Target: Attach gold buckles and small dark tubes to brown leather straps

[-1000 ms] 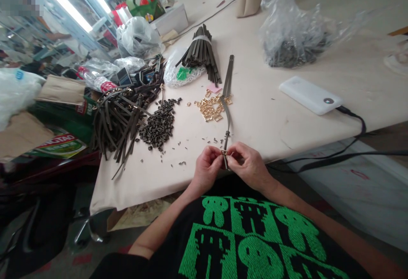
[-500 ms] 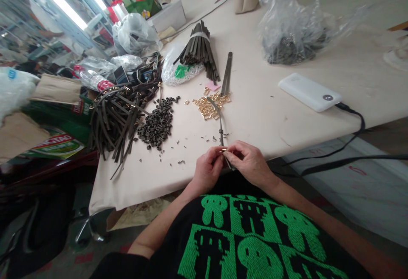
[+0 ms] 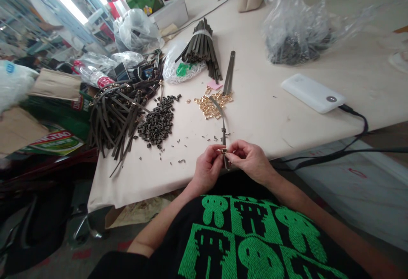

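At the table's front edge, my left hand [image 3: 208, 166] and my right hand [image 3: 249, 158] meet over a narrow dark strap [image 3: 223, 121]. A small gold buckle [image 3: 224, 150] sits on the strap between my fingertips. Both hands are closed in a pinch, the left on the strap and the right at the buckle's side. Further up, the strap carries a dark loop [image 3: 223, 130], and its far end lies over a pile of gold buckles [image 3: 207, 108]. Left of that is a heap of small dark loops [image 3: 157, 123].
A bundle of dark straps [image 3: 204, 43] lies beyond the buckles, beside a few loose straps [image 3: 229, 72]. Straps with buckles [image 3: 114, 117] hang over the left edge. At right are a white power bank [image 3: 312, 93] with a cable and a clear plastic bag [image 3: 296, 36].
The gold buckle now shows more fully between my fingertips, and my right fingers have shifted slightly. The strap's near end hangs straighter. The whole view has moved a little.
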The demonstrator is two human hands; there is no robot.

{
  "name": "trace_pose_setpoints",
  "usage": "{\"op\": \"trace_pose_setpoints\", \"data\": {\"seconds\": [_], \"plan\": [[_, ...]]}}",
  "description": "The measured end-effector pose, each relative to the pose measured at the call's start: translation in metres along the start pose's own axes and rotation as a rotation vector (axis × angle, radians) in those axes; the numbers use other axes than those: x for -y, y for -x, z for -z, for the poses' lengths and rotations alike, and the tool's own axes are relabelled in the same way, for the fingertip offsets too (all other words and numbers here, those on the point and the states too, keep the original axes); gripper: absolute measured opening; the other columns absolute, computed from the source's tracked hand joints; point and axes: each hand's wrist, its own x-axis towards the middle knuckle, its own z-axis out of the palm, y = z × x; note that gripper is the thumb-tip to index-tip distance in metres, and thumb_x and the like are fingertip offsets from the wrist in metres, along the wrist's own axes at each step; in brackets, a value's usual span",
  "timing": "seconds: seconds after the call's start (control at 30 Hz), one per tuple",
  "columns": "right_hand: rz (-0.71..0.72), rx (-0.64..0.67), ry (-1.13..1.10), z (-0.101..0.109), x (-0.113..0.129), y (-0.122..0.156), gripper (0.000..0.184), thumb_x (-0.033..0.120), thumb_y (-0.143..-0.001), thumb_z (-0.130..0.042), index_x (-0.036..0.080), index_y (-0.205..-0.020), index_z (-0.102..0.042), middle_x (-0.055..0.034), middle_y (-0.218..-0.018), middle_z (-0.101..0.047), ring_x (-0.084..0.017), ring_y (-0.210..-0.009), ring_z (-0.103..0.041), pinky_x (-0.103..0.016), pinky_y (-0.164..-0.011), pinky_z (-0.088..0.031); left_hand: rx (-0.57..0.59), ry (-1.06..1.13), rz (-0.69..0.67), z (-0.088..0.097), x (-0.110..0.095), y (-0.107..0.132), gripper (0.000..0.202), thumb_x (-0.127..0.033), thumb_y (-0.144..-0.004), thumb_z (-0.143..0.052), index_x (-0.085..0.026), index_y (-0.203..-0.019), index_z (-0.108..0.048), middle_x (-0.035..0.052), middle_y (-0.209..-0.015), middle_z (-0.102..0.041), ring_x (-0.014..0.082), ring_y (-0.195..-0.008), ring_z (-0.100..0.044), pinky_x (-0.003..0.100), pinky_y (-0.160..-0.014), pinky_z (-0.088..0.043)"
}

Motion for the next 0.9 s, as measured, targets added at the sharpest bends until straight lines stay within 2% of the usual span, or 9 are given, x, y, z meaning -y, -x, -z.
{"op": "trace_pose_setpoints", "data": {"seconds": [0.13,0.37,0.47,0.6,0.67,0.77,0.83,0.9], "plan": [[0.012,0.028,-0.013,0.000,-0.001,-0.001,0.011,0.028,-0.080,-0.066,0.020,-0.075,-0.059,0.0032,-0.064,-0.063,-0.014,-0.054,-0.062,-0.024,-0.051,-0.050,0.010,-0.098,-0.027,0.001,-0.002,0.000,0.021,-0.028,-0.094,-0.051,-0.019,-0.110,-0.062,0.0006,-0.079,-0.065,0.0119,-0.067,-0.059,0.024,-0.065,-0.048],[-0.027,0.069,-0.054,0.001,0.003,-0.002,0.012,0.028,-0.079,-0.064,0.020,-0.074,-0.057,0.0034,-0.062,-0.061,-0.013,-0.054,-0.060,-0.024,-0.051,-0.048,-0.001,-0.203,-0.103,0.002,-0.002,-0.002,0.029,-0.023,-0.092,-0.051,-0.019,-0.118,-0.065,0.0041,-0.094,-0.073,0.0137,-0.080,-0.065,0.026,-0.076,-0.051],[-0.035,0.097,-0.012,0.003,0.004,-0.005,0.015,0.029,-0.079,-0.063,0.019,-0.071,-0.055,0.0035,-0.060,-0.058,-0.012,-0.053,-0.056,-0.023,-0.049,-0.044,0.014,-0.235,-0.146,0.003,0.001,-0.002,0.034,-0.020,-0.092,-0.050,-0.018,-0.122,-0.064,0.0057,-0.100,-0.074,0.0146,-0.084,-0.067,0.029,-0.081,-0.053],[-0.067,0.163,0.068,0.006,0.005,-0.009,0.013,0.030,-0.079,-0.060,0.017,-0.076,-0.060,0.0016,-0.064,-0.060,-0.013,-0.055,-0.055,-0.024,-0.049,-0.042,0.058,-0.255,-0.193,0.004,0.005,-0.001,0.039,-0.018,-0.092,-0.048,-0.019,-0.128,-0.061,0.0076,-0.110,-0.073,0.0154,-0.089,-0.067,0.031,-0.083,-0.054],[-0.074,0.187,0.051,0.008,0.006,-0.010,0.013,0.030,-0.079,-0.060,0.017,-0.079,-0.062,0.0002,-0.067,-0.062,-0.013,-0.057,-0.057,-0.025,-0.051,-0.045,0.062,-0.229,-0.176,0.003,0.005,-0.001,0.039,-0.018,-0.092,-0.049,-0.019,-0.129,-0.060,0.0070,-0.106,-0.073,0.0141,-0.083,-0.066,0.029,-0.078,-0.054],[-0.070,0.232,-0.105,0.011,0.007,-0.009,0.017,0.030,-0.081,-0.062,0.016,-0.091,-0.065,-0.0017,-0.077,-0.068,-0.014,-0.063,-0.063,-0.027,-0.059,-0.052,0.031,-0.106,-0.098,0.001,0.004,-0.001,0.036,-0.021,-0.093,-0.049,-0.018,-0.128,-0.059,0.0037,-0.089,-0.071,0.0110,-0.069,-0.062,0.024,-0.067,-0.052],[-0.071,0.220,-0.187,0.012,0.007,-0.009,0.021,0.030,-0.082,-0.063,0.017,-0.098,-0.065,-0.0016,-0.082,-0.069,-0.013,-0.063,-0.064,-0.027,-0.061,-0.054,0.023,-0.023,-0.055,0.001,0.003,-0.001,0.035,-0.024,-0.094,-0.050,-0.019,-0.127,-0.058,0.0008,-0.078,-0.067,0.0099,-0.064,-0.059,0.022,-0.062,-0.051],[-0.082,0.188,-0.214,0.013,0.006,-0.009,0.020,0.031,-0.082,-0.065,0.017,-0.097,-0.066,-0.0007,-0.080,-0.069,-0.012,-0.061,-0.064,-0.027,-0.062,-0.055,0.035,0.018,-0.029,0.001,0.002,-0.002,0.034,-0.026,-0.094,-0.051,-0.019,-0.126,-0.059,-0.0004,-0.074,-0.065,0.0096,-0.061,-0.059,0.022,-0.061,-0.050]]}}
